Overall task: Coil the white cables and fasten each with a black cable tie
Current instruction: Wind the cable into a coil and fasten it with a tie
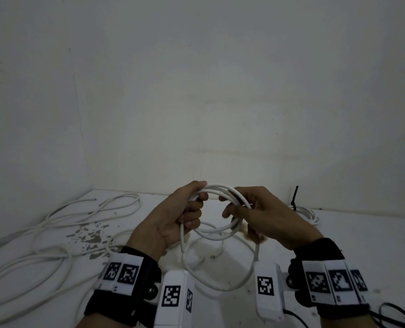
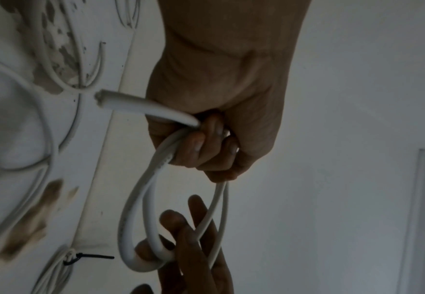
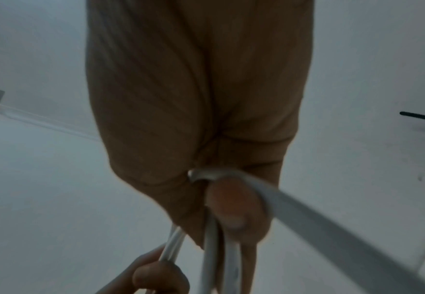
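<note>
Both hands hold a coil of white cable [image 1: 218, 186] in the air above the white table [image 1: 362, 245]. My left hand [image 1: 195, 207] grips the coil's left side, and a short cut end [image 2: 120, 103] sticks out of the fist. My right hand [image 1: 234, 209] grips the right side, with a strand bent round a finger [image 3: 234, 201]. The cable's tail [image 1: 220, 288] drops from the right hand and loops on the table. A finished coil [image 1: 307, 213] with an upright black cable tie [image 1: 295, 197] lies at the back right.
Several loose white cables [image 1: 54, 223] sprawl over the table's left half, around a patch of chipped paint [image 1: 90, 235]. A plain wall closes the back and the left. Dark wires [image 1: 395, 313] trail from the right wrist camera.
</note>
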`<state>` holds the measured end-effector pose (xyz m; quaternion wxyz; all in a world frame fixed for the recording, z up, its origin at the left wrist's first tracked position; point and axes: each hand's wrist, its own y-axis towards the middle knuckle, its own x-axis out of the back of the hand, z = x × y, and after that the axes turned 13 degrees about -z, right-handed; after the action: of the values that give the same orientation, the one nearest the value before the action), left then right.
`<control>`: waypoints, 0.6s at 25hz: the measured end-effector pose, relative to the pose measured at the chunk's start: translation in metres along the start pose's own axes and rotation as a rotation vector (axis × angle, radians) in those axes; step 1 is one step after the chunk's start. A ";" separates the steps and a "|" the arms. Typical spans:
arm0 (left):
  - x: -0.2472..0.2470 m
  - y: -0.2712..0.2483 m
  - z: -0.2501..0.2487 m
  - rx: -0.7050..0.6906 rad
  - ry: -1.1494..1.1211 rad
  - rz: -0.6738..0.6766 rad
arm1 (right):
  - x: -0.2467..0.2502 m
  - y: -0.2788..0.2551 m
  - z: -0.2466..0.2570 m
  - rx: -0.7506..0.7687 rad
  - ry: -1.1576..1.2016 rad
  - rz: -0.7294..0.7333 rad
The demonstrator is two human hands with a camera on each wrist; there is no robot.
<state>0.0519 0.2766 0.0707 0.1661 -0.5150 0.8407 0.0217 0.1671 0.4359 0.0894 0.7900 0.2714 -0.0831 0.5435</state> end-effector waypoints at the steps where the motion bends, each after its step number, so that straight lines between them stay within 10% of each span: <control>1: 0.000 0.001 0.000 0.006 -0.040 0.015 | -0.002 0.000 0.001 -0.017 -0.002 0.009; 6: -0.003 -0.001 0.002 -0.003 -0.108 0.037 | -0.011 0.006 0.000 0.061 -0.111 -0.136; 15: -0.004 0.005 0.004 0.061 -0.156 -0.056 | -0.005 0.001 -0.002 0.052 -0.127 0.072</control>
<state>0.0503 0.2828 0.0679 0.2471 -0.5297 0.8108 0.0311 0.1633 0.4329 0.0861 0.7556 0.3225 -0.1289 0.5553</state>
